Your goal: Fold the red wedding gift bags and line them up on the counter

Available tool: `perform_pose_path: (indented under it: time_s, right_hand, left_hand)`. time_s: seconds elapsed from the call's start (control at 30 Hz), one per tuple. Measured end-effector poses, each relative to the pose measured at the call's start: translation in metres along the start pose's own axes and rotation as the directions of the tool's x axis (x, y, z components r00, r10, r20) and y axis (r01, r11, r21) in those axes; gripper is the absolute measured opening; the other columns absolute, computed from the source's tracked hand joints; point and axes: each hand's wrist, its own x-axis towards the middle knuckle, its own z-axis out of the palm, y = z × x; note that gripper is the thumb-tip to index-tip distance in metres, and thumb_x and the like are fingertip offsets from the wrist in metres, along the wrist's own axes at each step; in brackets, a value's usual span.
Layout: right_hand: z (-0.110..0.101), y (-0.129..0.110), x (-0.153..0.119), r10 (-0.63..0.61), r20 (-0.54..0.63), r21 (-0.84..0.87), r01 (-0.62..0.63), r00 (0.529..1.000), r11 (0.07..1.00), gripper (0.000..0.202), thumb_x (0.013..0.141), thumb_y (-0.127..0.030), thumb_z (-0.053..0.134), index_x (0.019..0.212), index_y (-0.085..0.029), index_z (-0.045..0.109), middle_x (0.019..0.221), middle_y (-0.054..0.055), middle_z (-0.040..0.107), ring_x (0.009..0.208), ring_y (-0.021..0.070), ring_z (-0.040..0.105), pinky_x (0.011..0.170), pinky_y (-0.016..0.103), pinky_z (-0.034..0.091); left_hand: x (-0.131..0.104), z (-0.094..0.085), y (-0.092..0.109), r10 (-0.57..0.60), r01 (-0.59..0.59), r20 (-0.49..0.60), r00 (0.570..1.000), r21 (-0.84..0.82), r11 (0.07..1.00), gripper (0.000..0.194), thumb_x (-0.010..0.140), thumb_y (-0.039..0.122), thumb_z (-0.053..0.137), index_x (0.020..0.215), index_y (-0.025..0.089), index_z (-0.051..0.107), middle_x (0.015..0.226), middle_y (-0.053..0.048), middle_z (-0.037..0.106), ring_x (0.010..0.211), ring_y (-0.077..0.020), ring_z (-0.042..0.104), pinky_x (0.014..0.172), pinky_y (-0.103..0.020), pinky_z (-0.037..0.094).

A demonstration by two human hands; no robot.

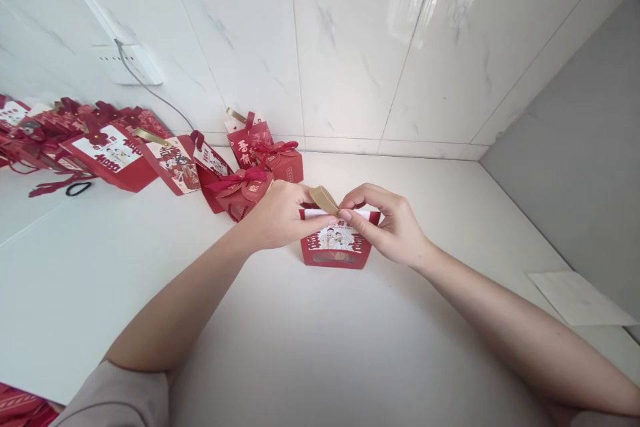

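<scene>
A red gift box (pixel 334 259) with a white label of two cartoon figures stands upright on the table, a small clear window low on its front. A gold ribbon loop (pixel 325 200) sticks up at its top edge and leans left. My left hand (pixel 283 217) grips the box's upper left edge, thumb across the front and fingers behind. With thumb and index finger together, my right hand (pixel 387 223) pinches the base of the ribbon at the top edge. The fingers partly cover the label and the box top.
Several red gift boxes (pixel 113 153) line the wall at the left, some with ribbon bows (pixel 243 177). A black loop (pixel 79 189) lies before them. A cable runs from a wall socket (pixel 127 65). White paper (pixel 580 297) lies at the right edge.
</scene>
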Motion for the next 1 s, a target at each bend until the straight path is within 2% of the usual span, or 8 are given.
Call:
perform_pose_path:
  time_s: [0.2, 0.4, 0.6, 0.8, 1.0]
  right_hand:
    - [0.002, 0.002, -0.003, -0.08, 0.003, -0.089, 0.08, 0.997, 0.993, 0.01, 0.094, -0.026, 0.057, 0.086, -0.02, 0.06, 0.084, 0.003, 0.066, 0.073, 0.0156, 0.061, 0.064, 0.03, 0.045]
    - [-0.001, -0.001, -0.003, -0.156, 0.038, -0.219, 0.16, 0.987, 0.962, 0.009, 0.096, -0.022, 0.052, 0.089, -0.02, 0.057, 0.085, 0.003, 0.067, 0.08, 0.0177, 0.062, 0.079, 0.036, 0.043]
    - [0.0, -0.008, -0.005, -0.098, 0.065, -0.201, 0.109, 0.993, 0.973, 0.012, 0.099, -0.021, 0.046, 0.09, -0.021, 0.054, 0.086, 0.002, 0.063, 0.082, 0.0166, 0.059, 0.084, 0.036, 0.04]
    - [0.004, -0.01, -0.007, -0.038, 0.044, -0.199, 0.046, 0.998, 0.979, 0.013, 0.099, -0.02, 0.043, 0.09, -0.021, 0.052, 0.088, 0.002, 0.059, 0.082, 0.0159, 0.056, 0.084, 0.035, 0.038]
    - [0.003, -0.014, -0.005, 0.045, 0.029, -0.192, -0.039, 0.999, 0.981, 0.016, 0.099, -0.023, 0.047, 0.085, -0.022, 0.054, 0.08, -0.001, 0.061, 0.072, 0.0142, 0.055, 0.086, 0.035, 0.038]
  left_hand:
    - [0.001, 0.004, -0.003, -0.027, 0.027, -0.011, 1.0, -0.025, 0.999, 0.019, 0.079, 0.035, 0.071, 0.088, 0.02, 0.076, 0.086, -0.002, 0.076, 0.078, -0.0168, 0.07, 0.063, -0.022, 0.051]
    - [0.0, 0.007, -0.004, -0.001, 0.002, 0.008, 1.0, -0.136, 0.991, 0.016, 0.079, 0.029, 0.07, 0.089, 0.018, 0.076, 0.088, -0.002, 0.076, 0.082, -0.018, 0.072, 0.068, -0.023, 0.054]
    - [-0.001, 0.005, -0.002, -0.02, 0.029, 0.054, 0.998, -0.177, 0.984, 0.018, 0.08, 0.03, 0.069, 0.093, 0.018, 0.075, 0.09, -0.004, 0.077, 0.085, -0.0198, 0.072, 0.07, -0.025, 0.056]
    - [-0.001, 0.005, -0.001, -0.057, 0.062, 0.04, 0.998, -0.152, 0.986, 0.02, 0.079, 0.032, 0.069, 0.092, 0.018, 0.076, 0.09, -0.004, 0.077, 0.084, -0.0207, 0.072, 0.07, -0.026, 0.056]
    - [-0.002, 0.009, 0.0, -0.044, 0.047, 0.021, 0.999, -0.167, 0.985, 0.018, 0.079, 0.03, 0.069, 0.091, 0.019, 0.076, 0.087, -0.003, 0.077, 0.082, -0.019, 0.072, 0.067, -0.024, 0.055]
